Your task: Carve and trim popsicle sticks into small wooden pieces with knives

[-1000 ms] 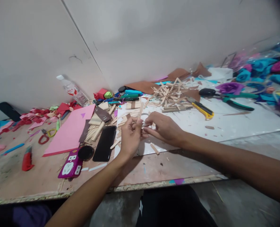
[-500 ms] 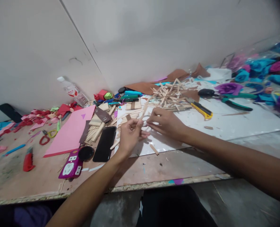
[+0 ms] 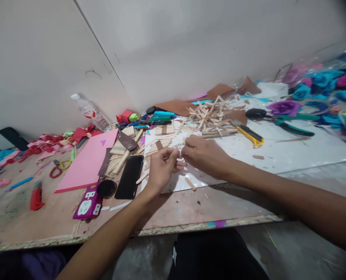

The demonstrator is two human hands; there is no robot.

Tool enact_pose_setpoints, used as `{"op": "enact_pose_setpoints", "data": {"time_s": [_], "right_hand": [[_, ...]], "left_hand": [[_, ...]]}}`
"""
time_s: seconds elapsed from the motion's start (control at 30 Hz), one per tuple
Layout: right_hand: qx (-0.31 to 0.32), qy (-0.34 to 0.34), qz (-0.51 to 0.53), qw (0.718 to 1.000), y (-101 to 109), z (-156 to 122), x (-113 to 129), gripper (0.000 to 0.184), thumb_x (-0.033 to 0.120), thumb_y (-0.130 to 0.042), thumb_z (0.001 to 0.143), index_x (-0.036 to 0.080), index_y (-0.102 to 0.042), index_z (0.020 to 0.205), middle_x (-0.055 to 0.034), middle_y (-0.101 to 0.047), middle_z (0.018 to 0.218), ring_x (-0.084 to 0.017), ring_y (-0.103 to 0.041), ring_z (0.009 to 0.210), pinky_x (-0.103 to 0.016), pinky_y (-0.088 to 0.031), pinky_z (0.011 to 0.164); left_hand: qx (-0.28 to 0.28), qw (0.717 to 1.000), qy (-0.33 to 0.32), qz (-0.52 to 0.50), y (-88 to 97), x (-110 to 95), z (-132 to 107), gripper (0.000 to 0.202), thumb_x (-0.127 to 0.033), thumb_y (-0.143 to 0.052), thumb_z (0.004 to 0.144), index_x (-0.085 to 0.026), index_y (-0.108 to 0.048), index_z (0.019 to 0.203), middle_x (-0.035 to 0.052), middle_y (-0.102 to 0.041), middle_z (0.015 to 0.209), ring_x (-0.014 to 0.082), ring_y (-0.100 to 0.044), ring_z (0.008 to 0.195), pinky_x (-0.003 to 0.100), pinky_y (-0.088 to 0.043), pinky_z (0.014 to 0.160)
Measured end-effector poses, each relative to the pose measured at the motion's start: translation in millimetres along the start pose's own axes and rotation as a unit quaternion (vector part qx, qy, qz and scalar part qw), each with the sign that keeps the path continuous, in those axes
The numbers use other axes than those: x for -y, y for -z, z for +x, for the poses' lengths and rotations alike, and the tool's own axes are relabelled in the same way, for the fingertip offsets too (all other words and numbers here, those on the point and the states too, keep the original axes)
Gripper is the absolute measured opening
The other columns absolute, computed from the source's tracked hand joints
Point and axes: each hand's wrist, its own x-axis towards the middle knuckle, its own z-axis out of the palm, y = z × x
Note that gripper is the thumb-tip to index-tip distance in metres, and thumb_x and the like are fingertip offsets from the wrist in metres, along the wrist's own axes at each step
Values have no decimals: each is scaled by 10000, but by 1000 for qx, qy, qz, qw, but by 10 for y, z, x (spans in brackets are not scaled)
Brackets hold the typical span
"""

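So I've got the fingers of my left hand (image 3: 162, 170) pinched on a thin wooden stick (image 3: 177, 146), up over the white sheet (image 3: 280, 157). Gripping near its lower end, I guess, so the far end sits free. My right hand (image 3: 205, 156) is right in beside the left fingertips, its own fingers drawn together; can't tell what's between them, too small and blurry. Probably working that close for control on something so skinny. The heap of sticks (image 3: 208, 116) is just beyond my hands, likely for easy grabbing. Phone (image 3: 129, 177) on the desk (image 3: 184, 212) to my left, yellow cutter (image 3: 250, 137) off right, handy I reckon.
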Motion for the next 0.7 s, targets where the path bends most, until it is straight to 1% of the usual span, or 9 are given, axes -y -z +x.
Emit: {"op": "enact_pose_setpoints", "data": {"time_s": [0.17,0.23,0.3,0.37,0.43,0.5,0.57,0.63,0.7], "right_hand": [[5,-3,18,1000,-36,-17,-17,122,243,-648,981,156,-633,897,-78,-666,855,-214,-590,824,-293,-369,637],[4,6,15,1000,-54,-25,-11,121,248,-634,990,155,-623,914,-80,-666,870,-216,-593,818,-299,-383,634],[3,29,3,1000,-58,-25,-1,108,215,-598,1004,141,-623,929,-100,-664,896,-226,-585,815,-308,-367,604],[5,78,-10,997,-45,-15,-12,104,151,-558,1006,129,-631,936,-115,-660,908,-239,-575,831,-317,-349,581],[10,148,-21,989,-23,2,-58,147,97,-518,1003,132,-643,935,-114,-657,905,-247,-566,856,-329,-360,586],[10,217,-26,976,-8,14,-120,196,88,-484,1016,145,-652,932,-103,-653,894,-243,-557,869,-338,-390,609],[6,267,-26,963,-12,10,-147,235,114,-459,1041,160,-654,919,-90,-647,883,-232,-553,867,-338,-414,625],[1,305,-22,952,-32,-13,-89,241,145,-461,1051,170,-653,907,-85,-646,888,-225,-557,878,-336,-428,630],[-3,338,-13,941,-61,-42,51,201,169,-499,1036,179,-650,903,-78,-646,896,-218,-563,882,-337,-439,638]], "left_hand": [[16,1000,-10,20,-6,-4,6,442,-553,-797,830,-123,-700,864,49,-742,730,147,-744,585,228,-635,597],[24,999,-13,30,6,-6,14,461,-576,-790,827,-126,-697,858,56,-746,735,148,-739,577,232,-631,589],[30,999,-18,42,23,-16,16,474,-595,-774,836,-129,-691,852,62,-748,734,151,-737,572,230,-622,577],[35,998,-27,55,36,-34,7,473,-600,-760,847,-132,-690,843,57,-739,710,153,-734,571,222,-608,564],[40,996,-37,68,39,-49,-14,452,-583,-756,858,-136,-697,833,45,-722,671,150,-724,564,211,-588,553],[45,995,-46,79,38,-53,-36,425,-558,-747,875,-138,-709,827,34,-707,639,141,-705,549,202,-565,541],[51,994,-49,87,48,-43,-36,407,-534,-743,884,-135,-715,806,32,-695,614,135,-681,530,196,-536,518],[46,994,-49,92,87,-24,-1,405,-517,-765,867,-132,-702,757,34,-683,605,135,-670,533,194,-522,511],[22,995,-48,90,156,-11,66,417,-520,-798,832,-135,-676,728,30,-677,629,138,-682,561,199,-539,529]]}}
